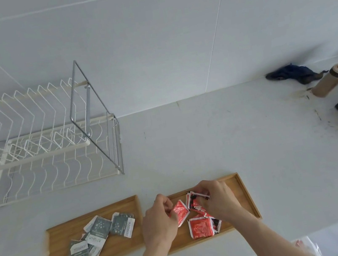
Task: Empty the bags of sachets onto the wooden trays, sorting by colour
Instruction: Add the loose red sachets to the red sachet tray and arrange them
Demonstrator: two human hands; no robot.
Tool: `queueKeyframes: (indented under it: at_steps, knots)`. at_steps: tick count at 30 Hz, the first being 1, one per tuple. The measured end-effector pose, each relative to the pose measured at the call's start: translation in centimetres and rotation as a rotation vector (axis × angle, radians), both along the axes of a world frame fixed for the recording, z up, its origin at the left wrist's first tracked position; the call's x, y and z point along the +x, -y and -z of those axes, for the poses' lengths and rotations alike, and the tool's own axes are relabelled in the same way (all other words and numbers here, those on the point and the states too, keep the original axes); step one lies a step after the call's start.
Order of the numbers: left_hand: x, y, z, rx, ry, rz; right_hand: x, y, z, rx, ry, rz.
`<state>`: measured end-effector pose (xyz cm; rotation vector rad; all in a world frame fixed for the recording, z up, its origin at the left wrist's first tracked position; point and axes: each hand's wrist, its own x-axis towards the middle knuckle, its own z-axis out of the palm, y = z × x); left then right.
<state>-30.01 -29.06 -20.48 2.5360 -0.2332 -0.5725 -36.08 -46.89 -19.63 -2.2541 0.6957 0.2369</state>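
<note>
Red sachets [201, 225] on our right tray [246, 193]: left hand [159, 220] and right hand [216, 197] each pinching one, which we could flick onto the counter [188, 142]

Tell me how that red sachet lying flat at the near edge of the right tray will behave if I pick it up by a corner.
The red sachet looks thin and crinkled, so it will probably flex rather than stay stiff. It seems light for its size. Its glossy wrapper may be a bit slippery.

Two trays lie side by side on the tabletop [188, 142]: the left tray [57, 254] and the right tray [244, 195] each hold sachets. A rack [40, 143] stands behind the left one.
</note>
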Motion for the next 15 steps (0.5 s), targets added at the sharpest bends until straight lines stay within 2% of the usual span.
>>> queueKeyframes:
  at_steps: [4, 15]
  knots:
    - [-0.5, -0.6, 0.2, 0.023, 0.074, 0.082, -0.6, -1.0, 0.5, -0.169, 0.056, 0.048]
    - [-1.6, -2.2, 0.7, 0.094, 0.213, 0.382, -3.0, -2.9, 1.7, -0.520, 0.225, -0.120]
